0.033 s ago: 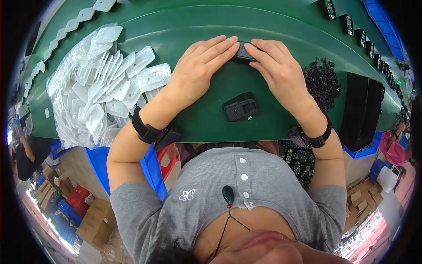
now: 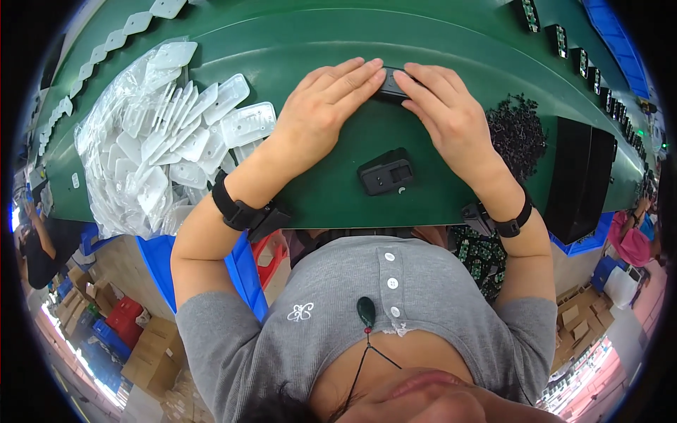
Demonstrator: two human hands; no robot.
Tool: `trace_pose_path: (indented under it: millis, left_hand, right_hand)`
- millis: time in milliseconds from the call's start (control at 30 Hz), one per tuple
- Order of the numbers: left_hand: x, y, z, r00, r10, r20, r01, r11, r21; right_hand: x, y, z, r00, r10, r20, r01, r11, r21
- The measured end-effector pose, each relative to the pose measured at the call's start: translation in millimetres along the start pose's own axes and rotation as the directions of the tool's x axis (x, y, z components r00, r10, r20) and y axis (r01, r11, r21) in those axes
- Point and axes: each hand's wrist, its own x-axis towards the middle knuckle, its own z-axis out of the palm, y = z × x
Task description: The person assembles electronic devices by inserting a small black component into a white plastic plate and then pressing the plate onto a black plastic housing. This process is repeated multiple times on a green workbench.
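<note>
Holding a small black box (image 2: 390, 84) near the far middle of the green table (image 2: 324, 194), you have both hands on it in the head view, the only view to look at. Your left hand (image 2: 335, 95) lies on the box's left side, with its fingers long and close together. Its thumb is hidden, so I cannot tell if it grips or just presses. Your right hand (image 2: 441, 99) has its fingers bent over the right end, and its thumb is near the side, so it looks like it grasps the box.

How far along are you? The bit of box I can see between your fingers looks dark and closed on top, so I guess part of the work on it is done. Your hands hide the rest, so I cannot tell if it is all done.

A black case (image 2: 386, 172) lies nearer to you, with a hollow in its top and no hand on it. I cannot tell if it is finished or waiting.

Lots seems to be left. A big pile of white covers (image 2: 162, 134) sits to your left, a heap of tiny black bits (image 2: 518, 134) to your right, and a row of black parts with green boards (image 2: 559, 40) farther off.
</note>
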Motion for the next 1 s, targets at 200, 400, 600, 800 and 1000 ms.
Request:
trace_pose_path:
  millis: [200, 400, 600, 800, 1000]
  left_hand:
    - [9, 10, 10, 0.998, 0.015, -0.057, -0.008, 0.993, 0.117]
    - [36, -6, 16, 0.973, -0.113, -0.201, 0.095, 0.991, -0.094]
    - [34, 14, 9, 0.893, -0.448, 0.038, 0.395, 0.74, -0.544]
    - [-26, 14, -54, 0.959, -0.284, -0.008, 0.274, 0.918, 0.285]
    - [-62, 9, -91, 0.861, -0.508, 0.031, 0.39, 0.697, 0.602]
  right_hand:
    - [6, 16, -10, 0.995, 0.059, 0.082, -0.071, 0.986, 0.149]
    - [23, 24, -6, 0.842, 0.476, 0.255, -0.485, 0.459, 0.744]
    - [20, 25, 3, 0.807, 0.557, 0.199, -0.4, 0.266, 0.877]
    - [42, 88, -37, 0.84, 0.54, 0.058, -0.428, 0.592, 0.683]
    - [78, 184, -36, 0.86, 0.505, 0.079, -0.452, 0.681, 0.575]
